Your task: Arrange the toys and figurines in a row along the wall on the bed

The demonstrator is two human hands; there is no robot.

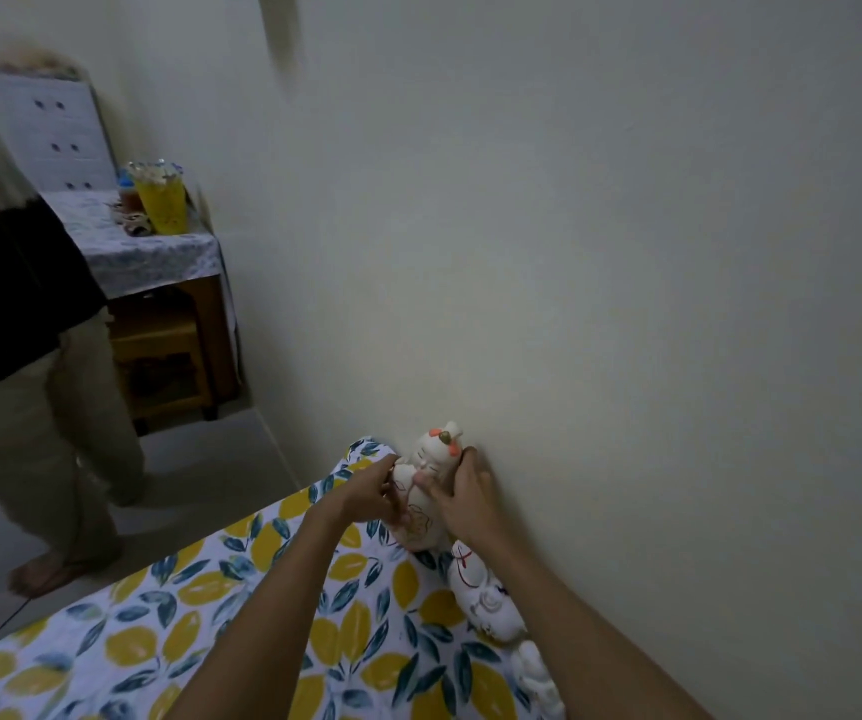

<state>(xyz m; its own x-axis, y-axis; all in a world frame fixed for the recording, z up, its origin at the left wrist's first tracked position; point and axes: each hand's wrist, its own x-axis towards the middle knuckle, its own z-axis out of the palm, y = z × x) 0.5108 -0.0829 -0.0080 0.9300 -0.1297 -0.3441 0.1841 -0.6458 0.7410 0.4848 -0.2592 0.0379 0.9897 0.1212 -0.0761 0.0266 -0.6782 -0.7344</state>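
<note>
A white figurine with orange and gold head ornaments [431, 452] stands against the wall [600, 252] near the far corner of the bed [241, 631], which has a lemon-print sheet. My left hand [374, 491] grips its left side and my right hand [462, 493] grips its right side, next to the wall. Behind my right forearm a second white figurine with red lines [483, 597] lies by the wall. A third white figurine [538, 678] sits further along the wall toward me.
Another person in a black top and beige trousers [28, 397] stands on the floor left of the bed. Beyond is a wooden table with a patterned cloth [158, 257], a yellow container [163, 205] on it, and a white drawer unit [54, 132].
</note>
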